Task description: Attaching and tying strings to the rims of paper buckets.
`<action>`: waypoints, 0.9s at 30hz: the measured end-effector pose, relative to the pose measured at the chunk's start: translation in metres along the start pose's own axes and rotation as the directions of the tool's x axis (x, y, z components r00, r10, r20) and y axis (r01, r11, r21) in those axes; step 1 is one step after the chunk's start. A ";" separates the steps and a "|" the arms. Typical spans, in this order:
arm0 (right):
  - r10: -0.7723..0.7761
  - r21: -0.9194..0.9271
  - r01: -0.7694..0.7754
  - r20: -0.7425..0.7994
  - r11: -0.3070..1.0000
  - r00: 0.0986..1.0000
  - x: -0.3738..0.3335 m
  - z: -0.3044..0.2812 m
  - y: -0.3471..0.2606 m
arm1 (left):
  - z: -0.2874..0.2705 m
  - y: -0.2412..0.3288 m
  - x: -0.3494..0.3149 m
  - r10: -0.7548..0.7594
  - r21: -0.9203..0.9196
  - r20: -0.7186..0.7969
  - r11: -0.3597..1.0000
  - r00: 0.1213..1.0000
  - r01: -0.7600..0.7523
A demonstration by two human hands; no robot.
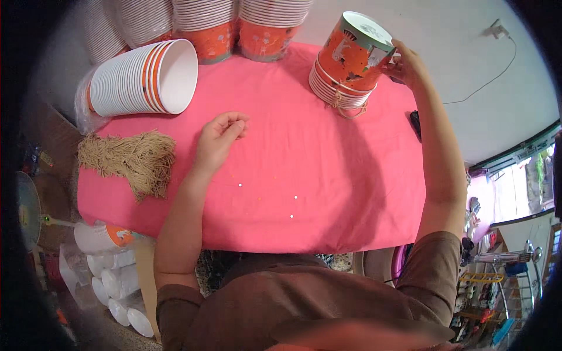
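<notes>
Toward the far right of the pink-covered table (263, 152) stands an upside-down stack of orange paper buckets (351, 55), tilted a little, with white rims at the bottom. Twine loops (345, 105) hang by its rims. My right hand (407, 65) grips the top bucket's side near its green-edged base; some of its fingers are hidden behind it. Over the middle left of the table is my left hand (218, 137), its fingers curled in against the thumb, and nothing shows in them. To its left lies a bundle of tan twine (132, 158).
A nested stack of white-lined buckets (137, 79) lies on its side at the far left. Behind it stand several wrapped bucket stacks (269, 35). Small white dots (295, 197) mark the cloth. More white buckets (117, 281) lie below the table's left edge.
</notes>
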State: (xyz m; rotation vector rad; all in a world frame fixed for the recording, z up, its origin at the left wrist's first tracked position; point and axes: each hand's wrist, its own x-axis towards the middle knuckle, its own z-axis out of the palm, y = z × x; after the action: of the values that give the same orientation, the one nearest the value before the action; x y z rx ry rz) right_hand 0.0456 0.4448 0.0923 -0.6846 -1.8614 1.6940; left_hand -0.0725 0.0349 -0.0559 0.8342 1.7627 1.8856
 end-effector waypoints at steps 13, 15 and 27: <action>0.062 -0.017 -0.063 -0.035 0.998 0.997 0.020 -0.011 -0.004 | -0.001 -0.002 -0.001 0.000 0.006 0.000 1.000 1.000 0.000; 0.050 -0.034 -0.050 0.008 0.998 0.999 0.019 -0.013 -0.004 | -0.002 -0.002 -0.001 0.000 -0.001 -0.001 1.000 1.000 0.000; 0.041 -0.051 -0.041 -0.013 0.998 0.999 0.020 -0.013 0.004 | -0.001 0.001 -0.001 -0.007 -0.010 -0.003 1.000 1.000 0.007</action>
State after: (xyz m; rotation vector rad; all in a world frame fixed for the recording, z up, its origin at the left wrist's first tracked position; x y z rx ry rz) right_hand 0.0397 0.4682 0.0900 -0.7565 -1.9003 1.6693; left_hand -0.0722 0.0334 -0.0546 0.8212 1.7548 1.8908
